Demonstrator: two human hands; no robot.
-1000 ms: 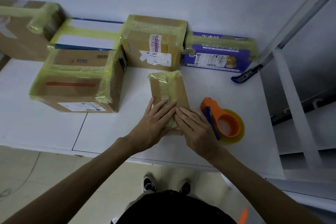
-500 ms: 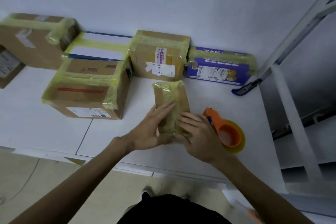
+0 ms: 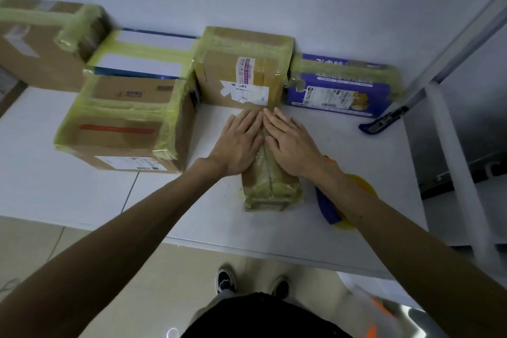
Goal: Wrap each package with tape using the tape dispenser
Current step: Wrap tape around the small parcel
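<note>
1. The small taped package (image 3: 270, 186) is lying lengthwise on the white table (image 3: 55, 189), right in front of the person.
2. The left hand (image 3: 238, 143) is pressing flat on its top, fingers straight and together.
3. The right hand (image 3: 290, 145) is pressing alongside, fingers likewise straight and together, tips nearly touching the left's at 12 o'clock.
4. The tape dispenser (image 3: 327, 208) is lying at 4 o'clock of the package, half hidden under the right forearm.
5. A brown box (image 3: 241, 74) is standing at 12 o'clock.

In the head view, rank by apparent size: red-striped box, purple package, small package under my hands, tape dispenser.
1. red-striped box
2. purple package and small package: about alike, the latter partly covered
3. tape dispenser: mostly hidden, so unsure
</note>
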